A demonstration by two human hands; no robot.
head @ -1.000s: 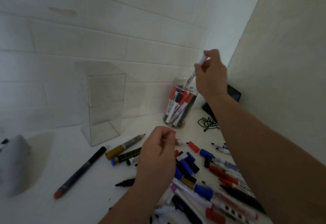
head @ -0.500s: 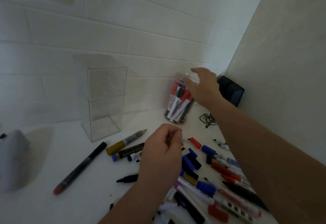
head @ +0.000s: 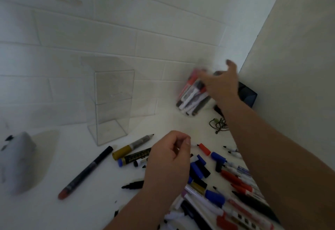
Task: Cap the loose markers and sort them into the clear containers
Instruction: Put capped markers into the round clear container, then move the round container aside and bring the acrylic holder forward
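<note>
Blur softens our right hand [head: 221, 86], fingers spread at the marker jar [head: 188, 99]; our left hand [head: 166, 161] curls above loose markers [head: 215, 196], perhaps pinching something.

Clear jar [head: 188, 111] w/ red, blk markers [head: 192, 95]; gold marker [head: 121, 153]; wht table [head: 45, 211].

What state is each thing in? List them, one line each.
Round jar: tilted, part-filled with markers, blurred.
Clear box: upright, nothing seen inside.
Gold marker: lying flat, uncapped.
Short black marker: lying flat, uncapped.
Right hand: at the jar's top; grip unclear.
Left hand: fingers curled above the marker pile; contents unclear.
</note>
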